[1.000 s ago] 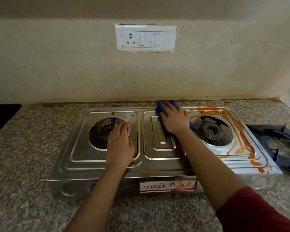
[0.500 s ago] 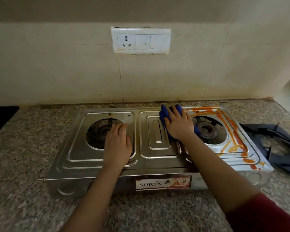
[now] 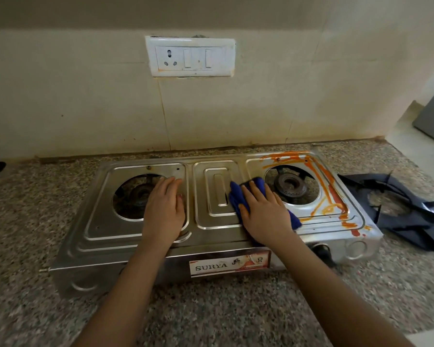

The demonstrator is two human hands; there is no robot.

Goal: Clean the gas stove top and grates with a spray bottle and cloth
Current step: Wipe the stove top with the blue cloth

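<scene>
Two flat palms: left hand (image 3: 164, 211) steadies the stove (image 3: 105, 236); I've dragged the cloth (image 3: 234, 199) frontward under my right hand (image 3: 263, 214), yet the sauce (image 3: 330, 191) beside it stays unwiped.

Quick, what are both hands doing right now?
Left hand: open, resting flat on the stove.
Right hand: open, pressing the blue cloth onto the stove.

The stove (image 3: 135, 236) is gleaming silver, with orange-red streaks (image 3: 329, 194) running round its right burner. The cloth (image 3: 236, 199) is showing deep blue, the grates (image 3: 409, 222) are looking black, and the countertop (image 3: 211, 309) is showing a grey, brown and white speckle
</scene>
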